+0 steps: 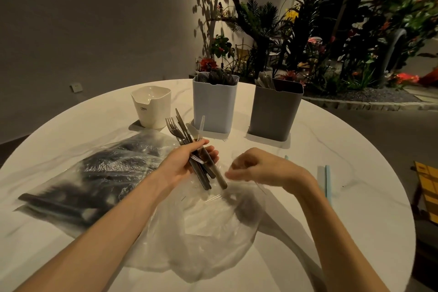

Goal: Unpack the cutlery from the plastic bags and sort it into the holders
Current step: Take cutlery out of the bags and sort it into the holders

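The round white desk point(331, 173) carries three holders at its far side, a blue holder point(214, 104) and a grey holder point(275, 111) already with cutlery inside, I think for sorting by kind, and a smaller empty white holder point(151, 106). Two plastic bags lie nearer: a full bag point(94, 173) at the left and a nearly emptied bag point(208, 227) under the hands. The left hand point(187, 163) curls its fingers around a bundle of cutlery point(189, 147), about five pieces, held upright probably for sorting, while the right hand point(258, 168), blurred, seems to pinch the bag's edge.
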The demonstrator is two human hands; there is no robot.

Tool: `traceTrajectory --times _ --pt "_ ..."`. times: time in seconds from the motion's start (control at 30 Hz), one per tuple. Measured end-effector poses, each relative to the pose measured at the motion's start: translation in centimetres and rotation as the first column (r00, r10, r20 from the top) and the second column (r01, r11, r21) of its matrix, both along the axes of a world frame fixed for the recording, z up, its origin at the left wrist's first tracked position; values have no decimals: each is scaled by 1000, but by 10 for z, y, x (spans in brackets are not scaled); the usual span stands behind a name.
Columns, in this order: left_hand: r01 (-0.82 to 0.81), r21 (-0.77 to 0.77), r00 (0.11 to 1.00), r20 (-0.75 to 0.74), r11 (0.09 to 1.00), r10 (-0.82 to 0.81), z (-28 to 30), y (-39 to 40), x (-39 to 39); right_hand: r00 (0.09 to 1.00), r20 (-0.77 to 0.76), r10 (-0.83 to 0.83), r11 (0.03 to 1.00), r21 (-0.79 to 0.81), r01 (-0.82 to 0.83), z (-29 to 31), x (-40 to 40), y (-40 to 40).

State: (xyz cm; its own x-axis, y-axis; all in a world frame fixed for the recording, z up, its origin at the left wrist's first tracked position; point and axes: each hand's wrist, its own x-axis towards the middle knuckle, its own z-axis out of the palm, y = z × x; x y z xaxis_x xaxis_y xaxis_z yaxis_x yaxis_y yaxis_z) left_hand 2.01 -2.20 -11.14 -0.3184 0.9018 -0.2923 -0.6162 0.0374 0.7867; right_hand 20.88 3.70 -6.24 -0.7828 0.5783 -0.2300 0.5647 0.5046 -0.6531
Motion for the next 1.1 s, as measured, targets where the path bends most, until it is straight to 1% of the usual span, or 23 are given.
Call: traceTrajectory --times 0.03,0.07,0.13,0.17,0.23,0.27,0.33,0.37,0.4,0.47,0.53,0.6,0.63,0.7,0.73,0.8,0.87,0.9,0.93,1.0,1.03,1.1 --pt "1 1 1000 -17 1000 -1 0 -1 1 992 -100 -80 992 -102 69 4 3 1" --pt "5 4 999 -42 1000 -5 1 -2 1 964 -207 -169 969 -211 125 5 5 2" --pt "18 7 996 -92 1000 -17 2 -3 2 860 -381 -340 899 -399 179 7 5 4" --pt "19 7 994 -105 1000 -18 2 -4 2 816 -420 -397 863 -474 176 6 4 5" --pt "10 15 996 -86 1000 -8 2 -3 3 775 -446 -448 793 -598 115 5 3 6" --pt "3 22 998 -63 1000 -2 1 -3 3 776 -442 -451 758 -649 71 5 2 6" --pt "1 25 1000 -31 1000 0 0 -2 1 806 -409 -427 703 -711 12 3 1 8" --pt "9 23 1000 -29 1000 -8 0 -1 0 830 -381 -407 713 -701 28 1 0 8" --pt "19 17 999 -32 1000 -19 0 0 -1 857 -349 -380 754 -654 69 -2 -1 8" --pt "40 10 999 -23 999 -40 -2 1 -3 921 -281 -271 868 -486 107 -6 -1 9" --pt "56 18 998 11 998 -56 -4 3 -5 982 -173 -70 950 -313 12 -7 -1 8" --pt "69 28 997 34 997 -70 -5 3 -7 993 -32 113 985 -132 -116 -9 -4 3" --pt "73 32 997 37 997 -74 -6 3 -7 987 36 158 986 -48 -157 -12 -7 1" --pt "79 37 996 32 996 -80 -6 3 -7 982 111 152 986 57 -159 -18 -12 0" --pt "83 35 996 26 996 -84 -7 3 -8 985 105 137 987 71 -145 -20 -12 1" --pt "85 30 996 19 996 -86 -7 2 -7 993 29 117 989 83 -119 -20 -10 3" --pt "82 28 996 17 996 -83 -7 2 -7 991 -108 78 990 125 -64 -17 -8 7" --pt "82 26 997 10 996 -82 -6 2 -7 980 -197 27 994 107 -6 -15 -7 8" --pt "82 23 997 -5 996 -82 -6 2 -6 956 -290 -55 997 40 69 -14 -8 8" --pt "99 20 993 -58 995 -98 -5 -1 -4 857 -450 -250 966 -178 188 -11 -9 7" --pt "118 21 990 -87 993 -115 -4 -3 -1 794 -515 -324 941 -264 213 -9 -10 7" --pt "166 25 976 -144 986 -161 1 -7 3 669 -613 -421 901 -366 232 -5 -9 8"
